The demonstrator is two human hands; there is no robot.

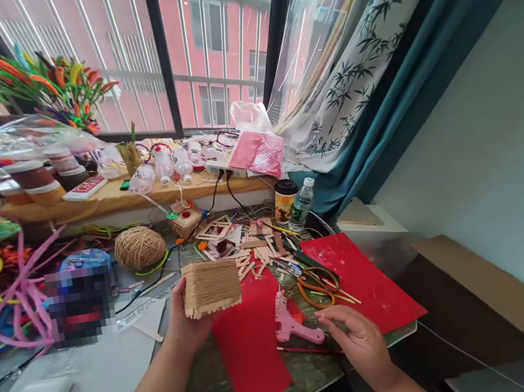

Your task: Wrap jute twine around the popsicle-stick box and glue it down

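1. Between the two hands lay a red paper sheet (249,350) on the table (313,367) – the left hand (185,321) was clamped on a twine-wrapped stick panel (210,288), held up off the table, thumb side hidden behind it.
2. Right hand (359,339) rested low on the table, fingers (335,323) loosely curled and just touching the handle end of a pink glue gun (289,324); not closed on it. Hands were well apart.
3. Risk – the grip on the panel was at one lower corner only, so it could have tipped or slid out if the wrist turned.
4. Risk – the glue gun lay on the red paper with its nozzle pointing away from the right hand; if hot, a drip could have marked the sheet. Cannot tell if it was plugged in.
5. Risk – just beyond the right hand sat orange-handled scissors (318,283) and a heap of loose craft sticks (255,250); a reach past the gun could have snagged them.
6. Risk – a thin red stick (301,350) lay just beside the right fingers near the table edge and could have rolled off.
7. Beyond the left hand a twine ball (139,247) sat near; pipe cleaners (4,296) were piled far to its left side – tangling with the panel seemed unlikely from there.
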